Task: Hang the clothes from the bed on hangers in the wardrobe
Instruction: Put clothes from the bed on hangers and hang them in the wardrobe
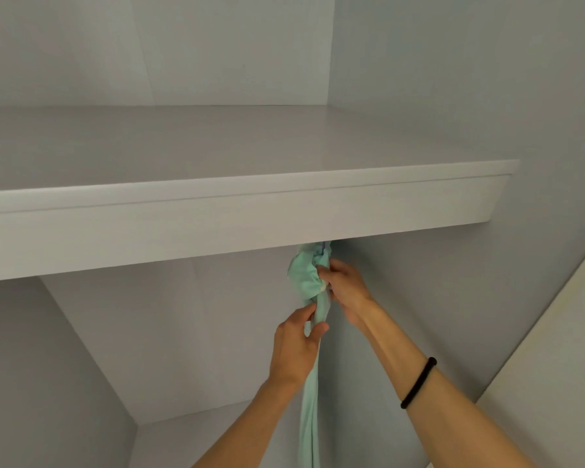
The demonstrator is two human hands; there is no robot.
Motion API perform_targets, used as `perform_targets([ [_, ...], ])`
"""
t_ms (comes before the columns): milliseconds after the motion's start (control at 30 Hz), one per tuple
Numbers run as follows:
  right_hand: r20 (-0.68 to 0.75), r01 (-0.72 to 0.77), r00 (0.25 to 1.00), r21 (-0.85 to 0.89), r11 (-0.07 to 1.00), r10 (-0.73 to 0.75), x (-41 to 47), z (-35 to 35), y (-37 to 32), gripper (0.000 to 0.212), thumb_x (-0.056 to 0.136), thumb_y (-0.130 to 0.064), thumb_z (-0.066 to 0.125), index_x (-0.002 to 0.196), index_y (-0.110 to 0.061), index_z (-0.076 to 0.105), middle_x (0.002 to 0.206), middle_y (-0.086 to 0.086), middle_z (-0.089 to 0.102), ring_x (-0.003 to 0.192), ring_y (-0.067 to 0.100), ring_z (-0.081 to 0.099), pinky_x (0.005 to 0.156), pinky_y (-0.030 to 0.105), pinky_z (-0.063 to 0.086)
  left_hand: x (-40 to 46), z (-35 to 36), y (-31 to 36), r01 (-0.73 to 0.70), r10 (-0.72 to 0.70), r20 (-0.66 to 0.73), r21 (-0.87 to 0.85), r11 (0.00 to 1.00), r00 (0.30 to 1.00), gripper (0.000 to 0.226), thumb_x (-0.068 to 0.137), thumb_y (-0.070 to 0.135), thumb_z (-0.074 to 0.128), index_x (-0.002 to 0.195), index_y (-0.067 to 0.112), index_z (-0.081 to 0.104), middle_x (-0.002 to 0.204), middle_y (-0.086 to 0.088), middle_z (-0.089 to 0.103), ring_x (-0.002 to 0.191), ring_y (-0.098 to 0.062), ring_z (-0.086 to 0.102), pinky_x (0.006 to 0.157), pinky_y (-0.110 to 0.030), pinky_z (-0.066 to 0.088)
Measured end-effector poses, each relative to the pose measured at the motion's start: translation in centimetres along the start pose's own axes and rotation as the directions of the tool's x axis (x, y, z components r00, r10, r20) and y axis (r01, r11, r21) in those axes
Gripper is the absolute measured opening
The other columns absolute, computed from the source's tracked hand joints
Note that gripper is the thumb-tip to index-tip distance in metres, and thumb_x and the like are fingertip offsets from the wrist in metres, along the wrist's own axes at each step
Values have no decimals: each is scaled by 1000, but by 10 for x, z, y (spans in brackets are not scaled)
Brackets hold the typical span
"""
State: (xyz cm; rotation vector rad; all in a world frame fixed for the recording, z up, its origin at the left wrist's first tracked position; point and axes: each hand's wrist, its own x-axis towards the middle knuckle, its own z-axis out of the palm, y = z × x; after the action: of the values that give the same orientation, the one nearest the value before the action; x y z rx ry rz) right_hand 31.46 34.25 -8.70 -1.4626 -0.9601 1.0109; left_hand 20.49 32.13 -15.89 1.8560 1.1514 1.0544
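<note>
Nearest the camera, a thin black elastic hair band (pixel 418 383) circled the right forearm. Between the two forearms a long mint-green garment of soft, thin fabric (pixel 310 400) hung straight down in a narrow twisted rope and ran out of the bottom of the view. Further in, the left hand (pixel 296 346) pinched that rope between thumb and fingers. Just above it, the right hand (pixel 343 288) had its fingers curled round the bunched upper part of the garment, which was wadded into a ball directly under the thick white wardrobe shelf (pixel 217 214). A small bluish piece, perhaps part of a hanger, showed at the top of the bundle; the shelf's front edge hid whatever it hung from. Beyond lay the pale grey back wall (pixel 200 315) of the wardrobe.

The cloth looked light, limp and somewhat slippery, so it would probably slide and sag rather than hold shape. The best hold was likely at the bunched top, with the other hand drawing the hanging length smooth.
</note>
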Motion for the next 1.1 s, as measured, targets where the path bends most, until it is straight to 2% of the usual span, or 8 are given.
perform_targets([
  [133, -23, 50, 998, -31, 998, -51, -5, -5, 1, 17, 91, -6, 48, 96, 2, 62, 87, 10, 63, 76, 17, 57, 70, 29, 47, -6, -4, -6, -86, 85, 26, 51, 995, 996, 37, 82, 30, 68, 116, 17, 62, 110, 11, 62, 98, -1, 53, 81, 1, 32],
  [300, -115, 122, 984, -106, 987, -134, -24, -20, 5, 16, 92, -6, 49, 90, -12, 64, 84, 3, 64, 76, 12, 58, 69, 23, 48, -20, -25, -38, -236, 243, -34, 141, 961, 970, 16, 82, 14, 70, 97, 19, 66, 102, 17, 56, 96, 0, 54, 84, -6, 39],
  [400, -179, 151, 960, -314, 937, -215, -24, -27, -2, 13, 91, -7, 49, 87, -5, 61, 77, 8, 62, 71, 21, 55, 70, 31, 45, -20, -40, -51, -206, 222, -82, 166, 964, 972, 16, 84, 6, 66, 94, 18, 64, 98, 22, 52, 92, -1, 54, 81, -9, 42],
  [600, -188, 135, 910, -710, 691, -371, -47, -32, 7, 19, 92, -9, 47, 107, -4, 59, 107, 16, 60, 98, 36, 56, 78, 36, 45, -7, -52, -36, -239, 253, -95, 136, 961, 963, 17, 89, 8, 59, 103, 15, 62, 102, 12, 53, 95, -9, 56, 84, -18, 42],
  [767, -179, 140, 903, -736, 662, -390, -93, -36, 46, 22, 92, -4, 49, 111, -2, 60, 108, 13, 59, 100, 31, 54, 81, 31, 39, -6, -72, -33, -289, 320, -137, 207, 935, 938, 31, 90, 11, 54, 121, 4, 54, 117, -7, 53, 110, -20, 48, 96, -19, 33],
  [900, -99, 195, 901, -777, 598, -422, -126, -36, 66, 21, 93, -8, 51, 111, -6, 61, 103, 7, 59, 97, 26, 53, 82, 33, 37, -12, -92, -45, -257, 285, -64, 277, 926, 956, 43, 93, 13, 53, 133, 1, 45, 134, -17, 49, 124, -30, 45, 102, -33, 32],
  [1033, -132, 198, 869, -790, 580, -477, -162, -29, 70, 31, 88, -21, 42, 107, -8, 63, 92, -5, 50, 86, 17, 47, 78, 32, 34, -28, -112, -62, -307, 311, 58, 396, 865, 949, 46, 93, 40, 33, 114, 13, 62, 111, -6, 64, 105, -25, 59, 102, -52, 32],
  [1100, -168, 175, 859, -791, 586, -483, -185, -26, 75, 31, 85, -20, 42, 104, -7, 64, 89, -6, 49, 82, 15, 45, 77, 32, 33, -36, -120, -68, -352, 334, 114, 378, 856, 936, 48, 92, 43, 30, 105, 14, 65, 100, -2, 65, 93, -24, 61, 94, -51, 41],
])
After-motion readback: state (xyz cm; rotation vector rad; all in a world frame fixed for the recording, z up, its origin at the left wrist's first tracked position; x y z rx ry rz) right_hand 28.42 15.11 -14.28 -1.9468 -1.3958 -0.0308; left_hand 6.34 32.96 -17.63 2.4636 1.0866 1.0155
